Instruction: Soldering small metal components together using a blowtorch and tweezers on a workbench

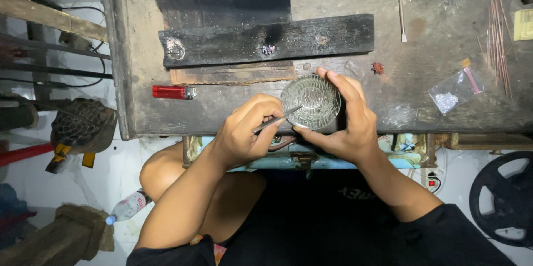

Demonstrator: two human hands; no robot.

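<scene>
Workpiece: round silver filigree disc point(310, 101), held at the near edge of the surface point(422, 72), about midway along it.
Left hand point(244, 130): fingers pinched narrow around tweezers point(276, 119); no other item held.
Tweezers axis: long axis runs from the left hand up and to the right; the tip rests on the left half of the disc.
Right hand point(347, 119): curled around the disc's right rim, thumb under the near edge, fingertips over the far edge; holds the disc tilted up off the surface.
Key relation: disc lies directly right of the left hand and touches the right hand; both hands are close, the right one in full contact.
Far side: charred wooden block point(266, 41) lies lengthwise behind the disc, well apart.
Left edge: red lighter point(173, 92) lies near the left edge.
Right edge: small clear bag point(452, 91) and bundle of thin wires point(497, 33).
</scene>
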